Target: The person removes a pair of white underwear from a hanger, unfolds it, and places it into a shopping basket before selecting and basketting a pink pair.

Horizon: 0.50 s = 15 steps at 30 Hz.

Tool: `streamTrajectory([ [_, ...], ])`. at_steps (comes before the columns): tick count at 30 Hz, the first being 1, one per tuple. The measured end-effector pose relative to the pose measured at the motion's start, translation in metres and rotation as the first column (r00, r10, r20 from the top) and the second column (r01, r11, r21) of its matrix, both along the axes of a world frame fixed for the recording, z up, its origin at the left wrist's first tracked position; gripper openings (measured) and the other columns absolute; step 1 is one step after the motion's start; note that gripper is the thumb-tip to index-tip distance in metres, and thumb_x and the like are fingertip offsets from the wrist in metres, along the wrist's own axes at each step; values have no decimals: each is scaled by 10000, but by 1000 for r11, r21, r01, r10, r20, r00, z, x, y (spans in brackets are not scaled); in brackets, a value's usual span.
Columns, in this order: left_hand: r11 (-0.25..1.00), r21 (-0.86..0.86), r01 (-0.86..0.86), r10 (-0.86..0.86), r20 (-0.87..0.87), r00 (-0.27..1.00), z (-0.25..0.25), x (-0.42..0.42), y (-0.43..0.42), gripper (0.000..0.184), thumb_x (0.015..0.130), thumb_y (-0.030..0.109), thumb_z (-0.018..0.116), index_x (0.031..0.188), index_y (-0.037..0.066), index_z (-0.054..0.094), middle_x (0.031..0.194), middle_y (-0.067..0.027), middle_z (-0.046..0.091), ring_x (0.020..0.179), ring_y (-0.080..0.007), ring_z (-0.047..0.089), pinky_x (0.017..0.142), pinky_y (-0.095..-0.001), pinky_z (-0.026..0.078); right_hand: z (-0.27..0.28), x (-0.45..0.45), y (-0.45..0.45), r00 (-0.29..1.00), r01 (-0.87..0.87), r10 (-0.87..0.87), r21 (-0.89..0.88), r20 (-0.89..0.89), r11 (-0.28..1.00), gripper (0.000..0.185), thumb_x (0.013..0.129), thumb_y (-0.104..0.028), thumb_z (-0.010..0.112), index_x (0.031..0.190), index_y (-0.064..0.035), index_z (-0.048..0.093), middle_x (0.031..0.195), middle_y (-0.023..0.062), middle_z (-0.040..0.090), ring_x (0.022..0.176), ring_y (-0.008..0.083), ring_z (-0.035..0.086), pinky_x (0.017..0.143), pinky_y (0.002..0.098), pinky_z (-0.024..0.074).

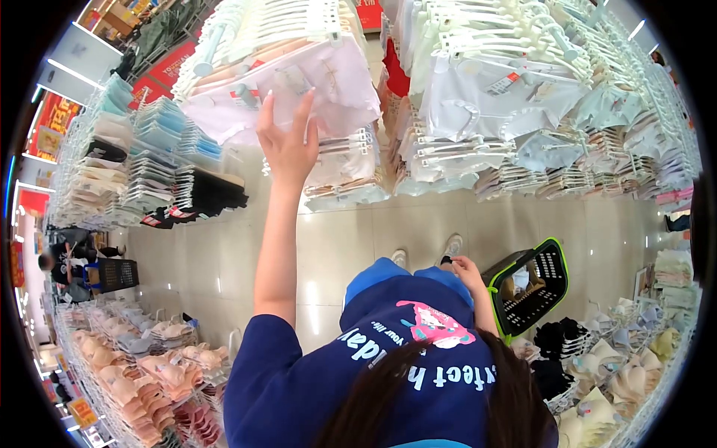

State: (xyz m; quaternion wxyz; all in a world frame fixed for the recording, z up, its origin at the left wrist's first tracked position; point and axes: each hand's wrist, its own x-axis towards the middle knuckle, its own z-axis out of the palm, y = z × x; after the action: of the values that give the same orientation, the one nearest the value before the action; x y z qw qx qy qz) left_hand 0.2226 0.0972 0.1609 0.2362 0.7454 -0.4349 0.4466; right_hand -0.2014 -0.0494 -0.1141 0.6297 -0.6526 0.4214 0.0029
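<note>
My left hand (289, 142) reaches up with its fingers spread against a pale pink pair of underpants (340, 82). This is the front piece of a row on white hangers (291, 26), and tags show on it. My right hand (468, 274) is low by my right hip, its fingers curled together. A small dark patch shows at its fingertips, and I cannot make out whether it is held. Beside my right forearm is a black shopping basket (532, 290) with a green rim, tilted, with something pale inside. Whether it hangs from my arm is unclear.
White underpants (500, 89) hang to the right of the pink row, with more rows below. Racks of blue and black underwear (213, 193) are at left. Bras (112, 358) fill the lower left, more bras (597, 366) the lower right. Another person (67, 261) is at far left.
</note>
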Motion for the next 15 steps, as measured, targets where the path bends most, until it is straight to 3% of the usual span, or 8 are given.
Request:
streamTrajectory([
  [6, 997, 75, -11, 12, -22, 1000, 20, -4, -3, 545, 749, 222, 671, 1265, 216, 497, 1363, -178, 230, 1243, -334, 253, 996, -415, 258, 2, 12, -1, 999, -51, 51, 13, 8, 999, 251, 853, -140, 545, 1067, -9, 562, 842, 64, 611, 752, 126, 566, 671, 253, 454],
  [12, 997, 74, -20, 18, 29, 999, 44, 1, -22, 614, 752, 351, 648, 1303, 180, 440, 1334, -142, 355, 1249, -287, 276, 1011, -442, 176, -3, 16, -3, 993, -115, 116, -49, 18, 992, 252, 858, -142, 551, 1081, -24, 555, 887, 66, 608, 759, 123, 569, 686, 256, 465],
  [15, 997, 53, -50, 50, 0, 999, 56, 5, -31, 569, 745, 331, 630, 1267, 180, 462, 1266, -77, 435, 1205, -270, 341, 1001, -449, 201, -5, 11, -1, 994, -101, 104, -67, 36, 993, 251, 855, -140, 556, 1079, -26, 556, 885, 61, 602, 752, 120, 564, 682, 252, 464],
])
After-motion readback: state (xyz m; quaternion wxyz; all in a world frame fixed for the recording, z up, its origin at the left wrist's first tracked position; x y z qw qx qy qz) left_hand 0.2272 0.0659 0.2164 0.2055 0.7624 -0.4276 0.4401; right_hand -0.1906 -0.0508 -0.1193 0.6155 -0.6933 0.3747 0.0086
